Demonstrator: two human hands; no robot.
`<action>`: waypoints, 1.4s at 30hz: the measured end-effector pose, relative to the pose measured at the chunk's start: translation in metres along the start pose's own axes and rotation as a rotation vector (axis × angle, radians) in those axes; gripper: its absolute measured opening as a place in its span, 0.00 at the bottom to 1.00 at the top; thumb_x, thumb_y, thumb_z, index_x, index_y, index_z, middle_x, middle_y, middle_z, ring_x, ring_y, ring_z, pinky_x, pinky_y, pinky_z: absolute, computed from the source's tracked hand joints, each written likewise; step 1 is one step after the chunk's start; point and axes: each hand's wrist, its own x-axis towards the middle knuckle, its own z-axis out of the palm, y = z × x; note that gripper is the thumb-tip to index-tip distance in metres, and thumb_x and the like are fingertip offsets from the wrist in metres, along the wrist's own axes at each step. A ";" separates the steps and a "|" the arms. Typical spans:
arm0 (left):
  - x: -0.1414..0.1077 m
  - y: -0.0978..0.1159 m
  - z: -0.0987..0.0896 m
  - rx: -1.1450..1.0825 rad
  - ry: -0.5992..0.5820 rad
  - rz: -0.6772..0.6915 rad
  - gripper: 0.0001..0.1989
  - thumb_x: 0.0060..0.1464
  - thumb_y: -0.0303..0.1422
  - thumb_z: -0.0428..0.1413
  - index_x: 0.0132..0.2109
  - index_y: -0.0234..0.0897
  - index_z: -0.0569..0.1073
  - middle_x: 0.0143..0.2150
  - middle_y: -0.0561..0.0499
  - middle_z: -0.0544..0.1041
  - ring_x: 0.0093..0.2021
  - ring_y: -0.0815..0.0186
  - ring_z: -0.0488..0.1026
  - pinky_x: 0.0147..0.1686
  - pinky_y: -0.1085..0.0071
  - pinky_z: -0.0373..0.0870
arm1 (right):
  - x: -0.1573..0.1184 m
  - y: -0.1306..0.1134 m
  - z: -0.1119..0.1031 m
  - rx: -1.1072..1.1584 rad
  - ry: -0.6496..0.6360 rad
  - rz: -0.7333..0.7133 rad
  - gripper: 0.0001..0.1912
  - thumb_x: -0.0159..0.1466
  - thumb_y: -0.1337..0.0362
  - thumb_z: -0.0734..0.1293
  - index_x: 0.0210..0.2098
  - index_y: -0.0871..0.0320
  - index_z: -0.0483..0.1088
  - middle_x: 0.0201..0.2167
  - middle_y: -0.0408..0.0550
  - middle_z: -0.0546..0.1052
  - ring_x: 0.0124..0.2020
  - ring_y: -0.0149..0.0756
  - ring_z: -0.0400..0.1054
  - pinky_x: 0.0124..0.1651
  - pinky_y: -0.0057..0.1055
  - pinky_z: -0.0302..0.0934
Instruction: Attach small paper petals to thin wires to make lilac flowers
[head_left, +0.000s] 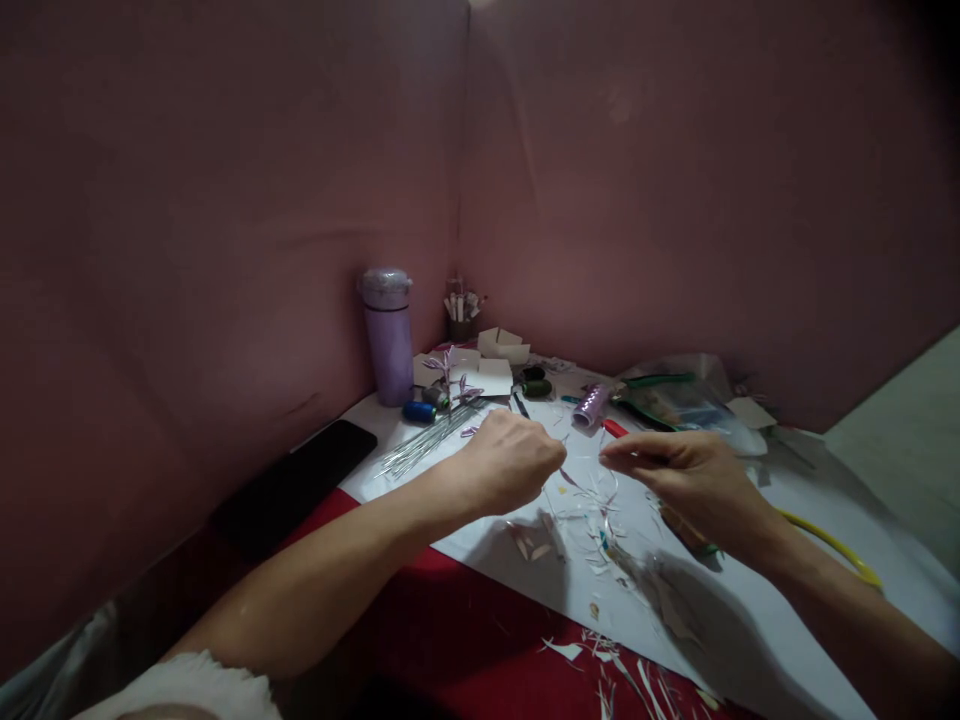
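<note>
My left hand is closed above the white sheet, back of the hand toward me, its fingertips hidden. Facing it across a small gap, my right hand pinches with thumb and forefinger. Whatever sits in either grip is too fine or too hidden to name. A thin pale strand shows below the gap. Beyond my left hand lie a bundle of thin wires and a purple-edged leafy sprig. A spool of purple ribbon and a red-handled tool lie past my right fingertips.
A purple tumbler stands by the left wall near a blue thread spool. A black flat object lies left. Clear plastic bags sit at the back right, a yellow handle right. Scraps litter the front.
</note>
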 end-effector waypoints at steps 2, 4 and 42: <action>-0.001 0.003 -0.002 -0.052 0.013 -0.003 0.12 0.45 0.20 0.48 0.32 0.33 0.75 0.26 0.45 0.75 0.24 0.68 0.66 0.24 0.71 0.50 | -0.003 -0.006 -0.001 -0.065 0.104 -0.076 0.07 0.54 0.59 0.69 0.31 0.51 0.79 0.29 0.45 0.81 0.31 0.40 0.74 0.34 0.34 0.64; -0.001 0.001 -0.003 -0.255 0.016 0.015 0.11 0.48 0.22 0.49 0.34 0.35 0.76 0.27 0.48 0.76 0.26 0.69 0.66 0.26 0.72 0.53 | -0.004 -0.008 -0.001 -0.044 0.174 -0.098 0.07 0.54 0.60 0.69 0.32 0.51 0.79 0.29 0.45 0.81 0.30 0.40 0.74 0.33 0.34 0.64; -0.013 -0.011 -0.043 0.241 0.363 -0.365 0.11 0.49 0.21 0.46 0.33 0.33 0.72 0.25 0.45 0.74 0.23 0.66 0.66 0.24 0.70 0.45 | 0.001 -0.009 -0.008 0.244 0.241 0.037 0.07 0.48 0.60 0.73 0.28 0.51 0.79 0.28 0.47 0.81 0.32 0.43 0.75 0.35 0.38 0.69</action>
